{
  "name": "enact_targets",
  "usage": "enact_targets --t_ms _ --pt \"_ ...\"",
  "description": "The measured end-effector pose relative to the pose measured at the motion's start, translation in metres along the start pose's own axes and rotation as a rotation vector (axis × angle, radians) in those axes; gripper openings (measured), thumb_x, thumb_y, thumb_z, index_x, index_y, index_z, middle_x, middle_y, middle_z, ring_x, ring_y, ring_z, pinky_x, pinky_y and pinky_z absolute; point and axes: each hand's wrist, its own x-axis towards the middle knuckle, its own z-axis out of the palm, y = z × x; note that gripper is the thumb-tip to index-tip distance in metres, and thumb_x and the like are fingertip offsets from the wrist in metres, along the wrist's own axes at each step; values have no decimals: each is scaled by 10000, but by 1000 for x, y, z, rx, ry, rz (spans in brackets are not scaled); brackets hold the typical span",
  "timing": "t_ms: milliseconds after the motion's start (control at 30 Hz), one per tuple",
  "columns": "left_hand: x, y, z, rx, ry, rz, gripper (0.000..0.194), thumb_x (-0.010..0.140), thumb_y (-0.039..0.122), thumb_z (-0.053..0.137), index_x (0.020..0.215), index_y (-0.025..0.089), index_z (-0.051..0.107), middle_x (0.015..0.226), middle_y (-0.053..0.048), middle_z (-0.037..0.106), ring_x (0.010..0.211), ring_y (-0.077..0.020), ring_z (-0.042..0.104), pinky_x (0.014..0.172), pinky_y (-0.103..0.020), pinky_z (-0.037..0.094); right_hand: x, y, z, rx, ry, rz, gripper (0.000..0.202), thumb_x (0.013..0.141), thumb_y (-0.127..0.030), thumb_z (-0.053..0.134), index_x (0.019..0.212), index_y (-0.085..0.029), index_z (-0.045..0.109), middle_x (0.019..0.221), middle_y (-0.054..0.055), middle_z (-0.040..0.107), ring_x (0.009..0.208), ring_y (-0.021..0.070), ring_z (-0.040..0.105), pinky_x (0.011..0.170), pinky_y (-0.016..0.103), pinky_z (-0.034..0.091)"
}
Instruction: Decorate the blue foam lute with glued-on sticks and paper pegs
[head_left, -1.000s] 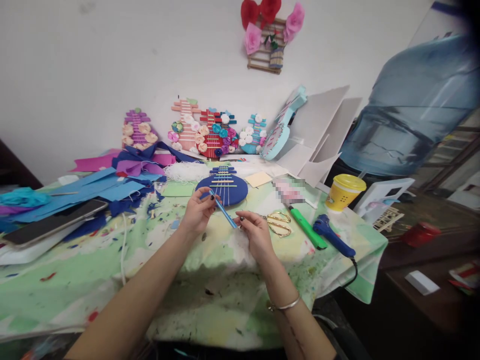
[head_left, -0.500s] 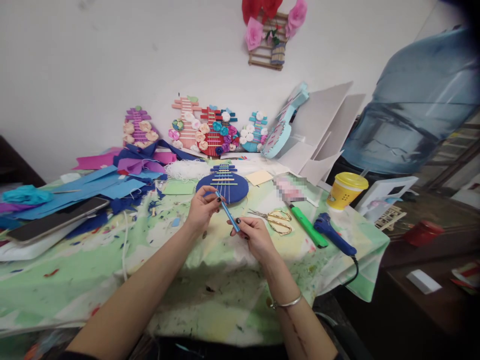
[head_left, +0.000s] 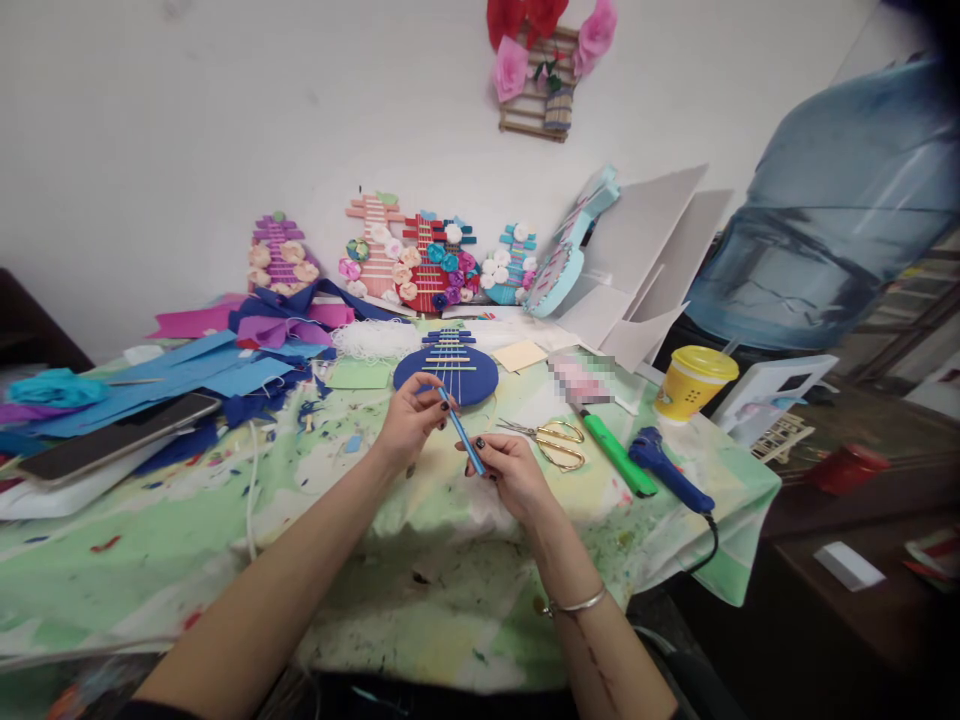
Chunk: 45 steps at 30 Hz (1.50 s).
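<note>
A slim blue stick (head_left: 460, 430) slants between my two hands above the near part of the table. My left hand (head_left: 414, 418) pinches its upper end between thumb and fingers. Around the lower end, my right hand (head_left: 510, 468) is closed, also with thumb and fingertips. Whether the stick is rolled paper or solid, I cannot tell. Just beyond my left hand lies a dark blue lute-shaped craft piece (head_left: 480, 378) with pale strings and crossbars. Gold-handled scissors (head_left: 561, 445) rest to the right of it, near my right hand.
Right of the scissors lie a green utility knife (head_left: 619, 455) and a blue glue gun (head_left: 667, 470) with a cord. A yellow cup (head_left: 691, 385) stands behind them. Blue paper sheets (head_left: 180, 365) and a phone (head_left: 120, 440) cover the left. Decorated lutes (head_left: 371, 235) lean against the wall.
The blue stick and both hands have shifted very slightly right and down; the grip of each hand looks the same. The rest of the view has moved only a little.
</note>
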Motion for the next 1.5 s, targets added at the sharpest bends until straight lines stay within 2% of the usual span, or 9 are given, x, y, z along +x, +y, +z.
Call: enact_targets --t_ms 100,533,733,1000,1233,1500 --pt "-1 -1 1 15 -58 -24 395 620 195 746 884 178 453 641 3 660 552 -113 595 469 -181 378 0 0 -1 7 -23 10 277 746 -361 625 862 -128 722 544 29 615 461 70 383 479 230 214" --pt "-3 0 4 45 -92 -35 382 623 204 750 862 171 453 635 -10 669 525 -103 574 456 -180 365 0 1 -2 -3 7 3 214 708 -321 666 764 -128 740 502 35 623 437 61 361 465 225 204" --pt "-6 3 8 82 -150 -63 363 634 201 741 850 169 451 642 -21 676 520 -102 581 448 -170 362 1 -1 -1 38 13 41 236 686 -346 669 776 -139 741 532 36 628 440 65 408 461 217 220" --pt "-7 2 9 107 -172 -71 353 638 164 731 844 164 443 622 -24 676 517 -113 592 456 -177 396 -1 -2 -2 51 44 64 192 655 -302 681 705 -127 742 495 44 624 419 64 387 447 219 219" --pt "-8 -2 6 141 -222 -71 336 642 138 719 840 159 448 624 -25 676 518 -115 595 493 -200 437 -1 -4 -2 68 20 55 200 652 -323 691 716 -141 744 511 33 628 450 80 454 468 223 237" --pt "-9 0 7 140 -246 -109 330 638 145 728 819 159 453 632 -23 674 522 -127 605 502 -224 462 -2 -4 -2 51 -11 50 220 658 -330 694 738 -132 745 497 32 616 440 71 372 473 235 212"
